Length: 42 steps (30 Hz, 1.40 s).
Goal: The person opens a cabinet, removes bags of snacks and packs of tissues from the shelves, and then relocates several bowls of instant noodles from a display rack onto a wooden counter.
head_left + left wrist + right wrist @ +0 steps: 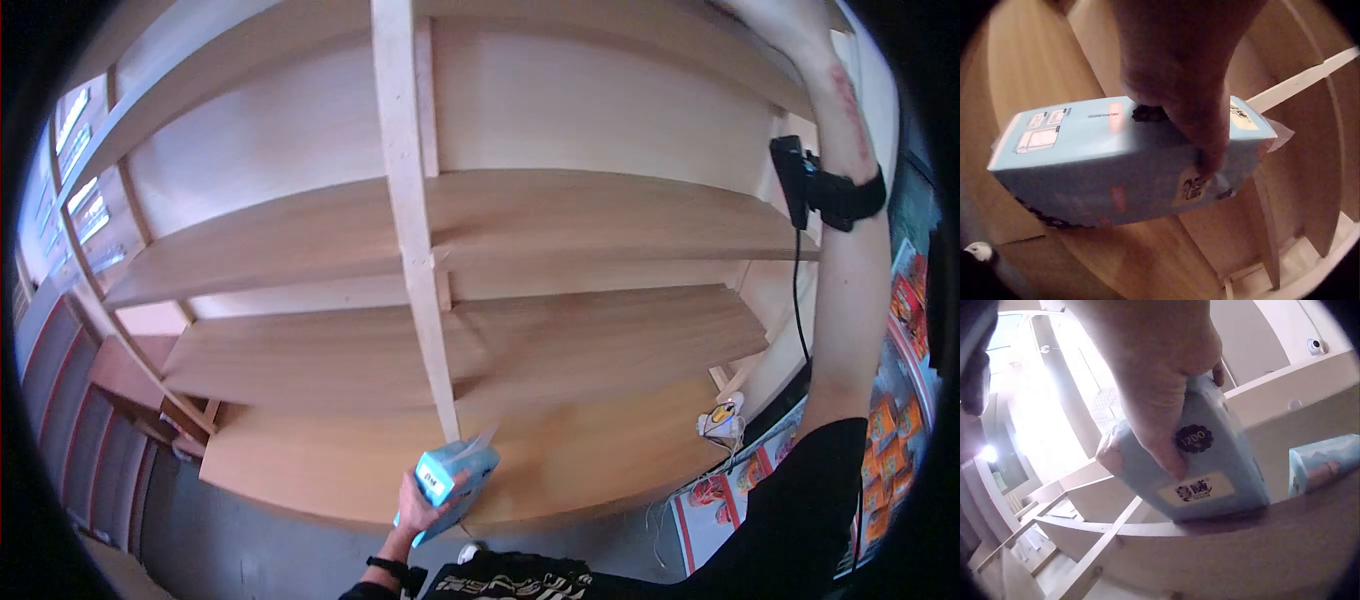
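Low in the head view, the left hand [418, 508] grips a blue tissue pack [455, 475] in front of the bottom shelf board. The left wrist view shows that hand [1179, 94] across the pack [1085, 181], its thumb or a finger bent over the side. The right arm reaches up at the upper right of the head view, its hand [775, 20] partly cut off by the frame edge. In the right wrist view the right hand [1154, 381] grips another blue pack [1210, 469], whose lower edge is at an upper shelf board [1222, 556].
Wooden shelf boards [600, 215] span the view, with a vertical post [405, 200] between the bays. One more blue pack [1322, 465] sits on the upper shelf. A power strip with cables [720, 422] lies at the lower right, near orange packets [885, 450].
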Each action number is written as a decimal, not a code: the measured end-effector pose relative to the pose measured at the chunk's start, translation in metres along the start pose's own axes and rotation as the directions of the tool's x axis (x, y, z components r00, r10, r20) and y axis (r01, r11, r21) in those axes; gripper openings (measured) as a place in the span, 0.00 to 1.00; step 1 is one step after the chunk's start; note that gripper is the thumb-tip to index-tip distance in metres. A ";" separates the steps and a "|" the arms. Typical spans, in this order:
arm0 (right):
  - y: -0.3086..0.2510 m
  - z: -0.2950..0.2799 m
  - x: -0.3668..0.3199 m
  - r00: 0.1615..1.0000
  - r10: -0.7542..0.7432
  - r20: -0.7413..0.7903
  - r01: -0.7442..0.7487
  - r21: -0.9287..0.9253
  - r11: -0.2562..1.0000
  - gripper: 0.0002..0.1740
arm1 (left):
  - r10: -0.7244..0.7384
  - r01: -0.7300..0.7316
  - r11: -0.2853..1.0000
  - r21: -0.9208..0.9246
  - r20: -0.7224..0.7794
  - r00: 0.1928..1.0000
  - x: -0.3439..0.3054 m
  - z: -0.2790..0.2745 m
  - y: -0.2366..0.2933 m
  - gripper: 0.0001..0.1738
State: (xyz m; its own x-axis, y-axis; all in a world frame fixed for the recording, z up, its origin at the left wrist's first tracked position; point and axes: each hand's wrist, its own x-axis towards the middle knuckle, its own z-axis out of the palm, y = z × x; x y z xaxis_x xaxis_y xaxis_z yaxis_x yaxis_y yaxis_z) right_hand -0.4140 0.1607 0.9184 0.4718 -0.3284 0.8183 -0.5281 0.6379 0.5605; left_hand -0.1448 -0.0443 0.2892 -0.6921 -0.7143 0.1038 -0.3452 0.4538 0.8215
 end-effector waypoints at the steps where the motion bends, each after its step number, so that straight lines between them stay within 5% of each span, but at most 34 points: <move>1: -0.004 -0.004 -0.005 0.997 -0.004 0.083 0.000 0.049 0.999 0.57 | -0.028 0.028 0.999 0.023 0.005 1.000 -0.002 -0.003 0.006 0.53; 7: -0.018 -0.033 -0.082 0.999 -0.047 0.003 0.045 0.214 0.976 0.47 | -0.034 0.056 0.951 0.303 -0.076 0.997 -0.017 -0.001 -0.017 0.52; 12: -0.007 -0.071 -0.177 0.944 0.310 -0.114 -0.235 0.427 0.873 0.40 | 0.035 0.013 0.934 0.358 -0.129 0.991 -0.024 0.018 -0.049 0.40; 17: 0.003 -0.101 -0.256 0.614 0.789 -0.011 -0.596 0.648 0.473 0.32 | -0.062 0.075 0.896 0.437 -0.044 0.997 -0.033 0.007 -0.004 0.42; 18: -0.004 -0.105 -0.270 0.538 0.842 0.042 -0.641 0.669 0.376 0.31 | -0.130 0.162 0.943 0.290 -0.127 0.983 -0.034 0.014 -0.016 0.43; 20: -0.026 -0.123 -0.298 0.385 0.912 0.143 -0.708 0.680 0.192 0.28 | -0.130 0.183 0.921 0.345 -0.171 0.977 -0.037 0.019 -0.028 0.47; 23: -0.065 -0.148 -0.357 0.314 0.913 0.262 -0.715 0.697 0.046 0.32 | -0.265 0.316 0.915 0.250 -0.216 0.940 -0.055 0.008 0.005 0.49; 24: -0.083 -0.158 -0.372 0.298 0.899 0.321 -0.721 0.693 -0.009 0.33 | -0.373 0.413 0.898 0.151 -0.239 0.897 -0.063 -0.005 0.038 0.52; 28: -0.144 -0.197 -0.399 0.300 0.726 0.619 -0.749 0.624 -0.223 0.39 | -0.424 0.467 0.881 0.076 -0.314 0.850 -0.105 -0.039 0.038 0.52; 32: -0.224 -0.223 -0.381 0.358 0.336 0.871 -0.832 0.461 -0.310 0.45 | -0.386 0.422 0.905 0.047 -0.323 0.864 -0.178 -0.098 0.017 0.52; 33: -0.250 -0.227 -0.371 0.386 0.232 0.893 -0.856 0.440 -0.270 0.47 | -0.401 0.422 0.907 0.007 -0.297 0.867 -0.194 -0.117 0.012 0.52; 35: -0.301 -0.241 -0.343 0.490 -0.004 0.872 -0.870 0.490 0.059 0.43 | -0.393 0.430 0.903 0.010 -0.392 0.832 -0.235 -0.124 -0.053 0.52; 36: -0.330 -0.249 -0.329 0.492 -0.006 0.871 -0.869 0.492 0.055 0.43 | -0.348 0.403 0.914 0.041 -0.428 0.834 -0.260 -0.132 -0.080 0.53; 38: -0.394 -0.258 -0.303 0.447 -0.241 0.861 -0.820 0.502 0.273 0.39 | -0.319 0.406 0.910 0.088 -0.479 0.818 -0.300 -0.157 -0.114 0.52; 42: -0.504 -0.266 -0.260 0.547 -0.415 0.727 -0.722 0.660 0.206 0.38 | -0.370 0.384 0.919 -0.086 -0.522 0.769 -0.366 -0.217 -0.138 0.49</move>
State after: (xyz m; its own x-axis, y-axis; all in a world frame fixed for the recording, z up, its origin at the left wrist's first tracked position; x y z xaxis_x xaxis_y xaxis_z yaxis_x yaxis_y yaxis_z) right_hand -0.0824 0.1097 0.3890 -0.0367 -0.9508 0.3077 -0.9157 -0.0913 -0.3913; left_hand 0.2935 0.0391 0.2599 -0.0735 -0.9949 0.0687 -0.5284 0.0972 0.8434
